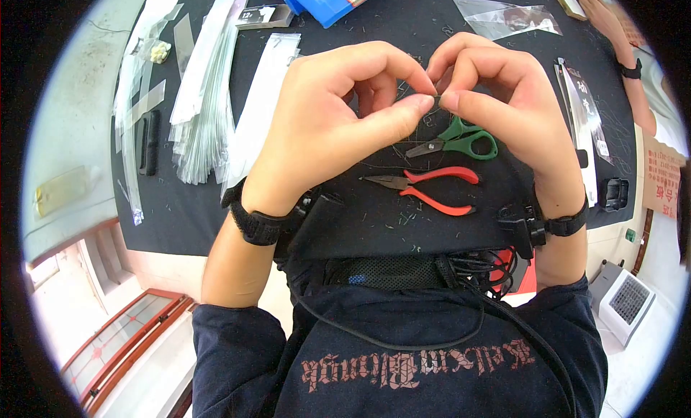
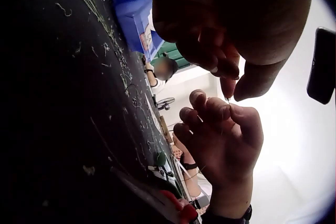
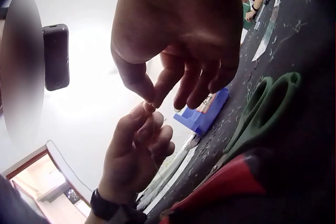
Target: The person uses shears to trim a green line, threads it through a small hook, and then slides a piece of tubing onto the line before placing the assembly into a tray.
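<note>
My left hand (image 1: 338, 108) and right hand (image 1: 504, 94) meet fingertip to fingertip above the black-covered table. Each pinches, between thumb and forefinger, a very fine strand (image 2: 228, 100); whether it is thread or wire I cannot tell. In the right wrist view a length of it trails down past the left hand (image 3: 131, 155). Below the hands lie scissors with green handles (image 1: 492, 147), partly covered by the right hand in the head view. Nearer my body are pliers with red handles (image 1: 445, 174), their jaws pointing left.
Long clear plastic strips (image 1: 205, 116) fan out at the left. A blue bin (image 1: 320, 4) stands at the far side, with clear plastic sheets (image 1: 511, 19) right of it. Another person's arm (image 1: 612, 26) reaches in at far right. Thread-like scraps litter the black cloth (image 1: 389, 224).
</note>
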The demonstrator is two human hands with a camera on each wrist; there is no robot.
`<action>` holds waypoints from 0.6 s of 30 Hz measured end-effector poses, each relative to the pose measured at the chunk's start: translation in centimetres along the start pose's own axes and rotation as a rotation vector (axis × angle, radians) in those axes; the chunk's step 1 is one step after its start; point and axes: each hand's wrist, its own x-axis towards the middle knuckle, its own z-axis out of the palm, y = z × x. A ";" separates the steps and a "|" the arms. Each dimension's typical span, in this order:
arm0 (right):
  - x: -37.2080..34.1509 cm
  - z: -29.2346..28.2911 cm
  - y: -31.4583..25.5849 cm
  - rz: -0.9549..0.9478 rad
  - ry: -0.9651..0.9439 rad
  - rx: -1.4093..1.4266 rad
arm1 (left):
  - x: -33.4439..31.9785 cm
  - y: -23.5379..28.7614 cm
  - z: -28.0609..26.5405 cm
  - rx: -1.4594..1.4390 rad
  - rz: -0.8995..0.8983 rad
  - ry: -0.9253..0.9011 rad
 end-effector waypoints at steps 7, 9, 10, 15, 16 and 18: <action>-0.1 0.6 0.4 0.058 -0.031 0.121 | -0.1 -0.4 0.4 0.073 0.058 0.055; -0.2 0.8 0.7 0.079 -0.021 0.181 | -0.2 -0.3 0.4 0.080 0.062 0.064; -0.3 0.9 0.9 0.102 -0.031 0.194 | -0.2 -0.2 0.5 0.090 0.049 0.055; -0.2 0.7 0.9 0.150 -0.063 0.197 | -0.3 -0.1 0.6 0.079 -0.010 0.037; -0.3 0.3 0.6 0.095 -0.043 0.069 | -0.3 0.0 0.7 -0.060 -0.109 0.059; -0.2 -0.2 0.0 -0.043 -0.010 -0.138 | -0.2 0.2 0.2 -0.222 -0.244 0.042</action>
